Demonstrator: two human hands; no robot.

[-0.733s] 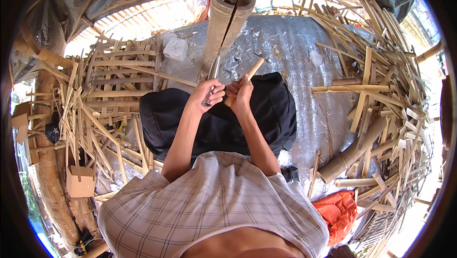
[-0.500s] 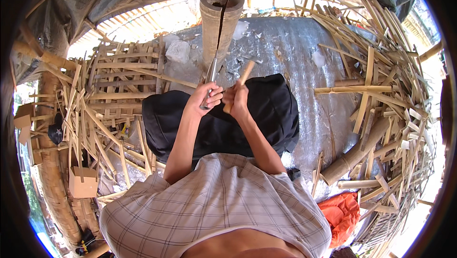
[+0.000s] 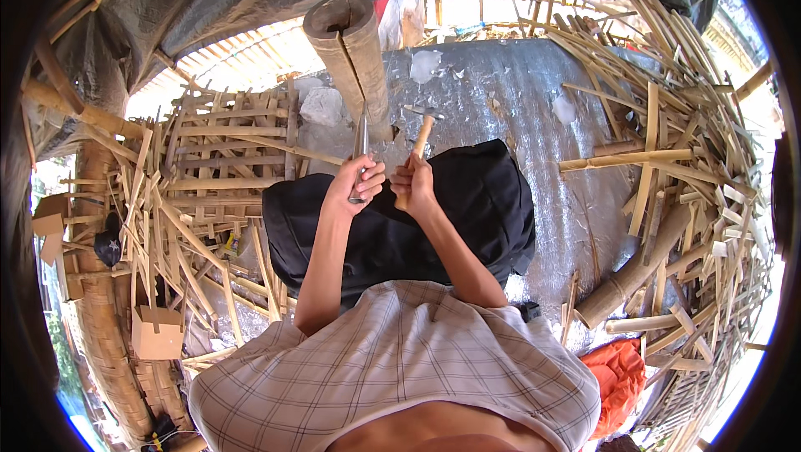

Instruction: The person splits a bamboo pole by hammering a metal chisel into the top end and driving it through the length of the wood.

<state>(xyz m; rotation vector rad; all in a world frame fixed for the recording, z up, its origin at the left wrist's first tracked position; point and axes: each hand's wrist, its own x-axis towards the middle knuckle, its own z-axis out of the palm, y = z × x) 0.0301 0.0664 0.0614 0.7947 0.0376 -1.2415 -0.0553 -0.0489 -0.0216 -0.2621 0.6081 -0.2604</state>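
A thick bamboo tube (image 3: pixel 350 68) stands in front of me, leaning to the left, with a long dark split down its near side. My left hand (image 3: pixel 357 180) is closed around a shiny metal chisel (image 3: pixel 362 137), whose far end meets the lower part of the split. Beside it, my right hand (image 3: pixel 413 183) grips the wooden handle of a small hammer (image 3: pixel 424 131). The hammer's metal head points away from me and is apart from the chisel. Both hands are above my black-clothed lap (image 3: pixel 480 202).
Bamboo strips (image 3: pixel 701 168) are heaped on the right, by a thick bamboo pole (image 3: pixel 638 273) and an orange cloth (image 3: pixel 616 381). A bamboo lattice (image 3: pixel 229 156) and a small cardboard box (image 3: pixel 157 333) are on the left. A whitish block (image 3: pixel 321 107) sits near the tube on the silvery sheet (image 3: pixel 542 118).
The bamboo tube's top has swung to the left. The hammer head has shifted left, toward the chisel. The whole view has moved slightly; both hands keep their grips.
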